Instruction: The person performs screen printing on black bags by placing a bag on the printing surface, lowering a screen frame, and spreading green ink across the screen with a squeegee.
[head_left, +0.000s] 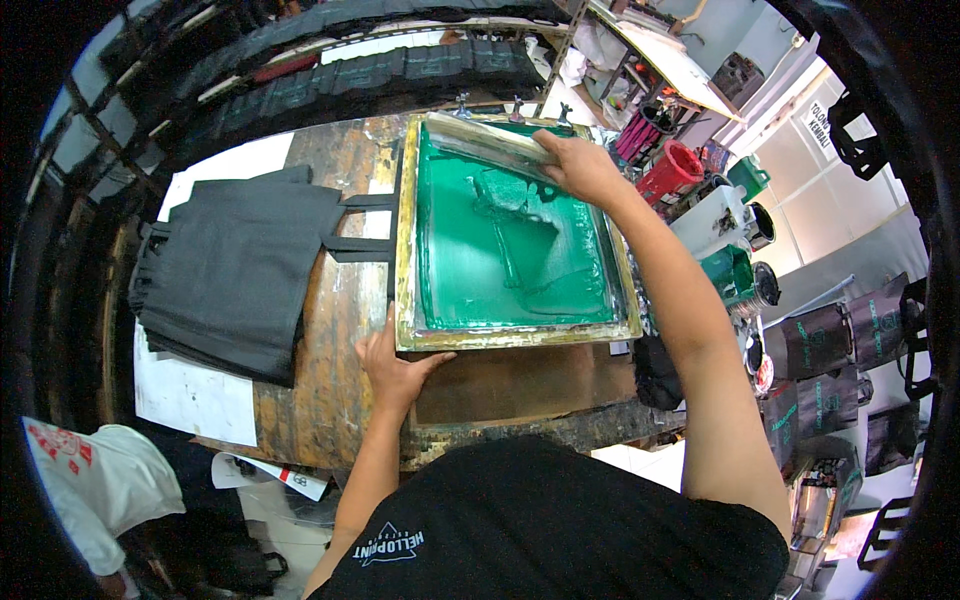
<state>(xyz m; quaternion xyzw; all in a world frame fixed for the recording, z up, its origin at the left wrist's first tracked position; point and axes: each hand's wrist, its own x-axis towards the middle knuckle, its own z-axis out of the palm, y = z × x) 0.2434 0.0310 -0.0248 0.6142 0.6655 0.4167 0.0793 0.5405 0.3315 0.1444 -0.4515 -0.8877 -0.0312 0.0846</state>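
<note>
A screen printing frame (520,337) with a wooden rim stands over the worktable, its mesh spread with wet green ink (460,270). My right hand (580,167) is closed around one end of a long squeegee (480,140), which lies slantwise across the far part of the screen. At the near left corner of the frame is my left hand (392,368), its thumb along the near edge and its fingers up the left side, gripping the corner. Black straps (365,247) of a bag run to the frame's left edge. What lies under the screen is hidden.
To the left lies a stack of black fabric bags (235,265) on white sheets (200,400). Clamps (517,108) stand at the frame's far edge. Red bucket (678,170) and ink-stained tubs (725,275) line the right. Another person's white sleeve (120,480) shows at lower left.
</note>
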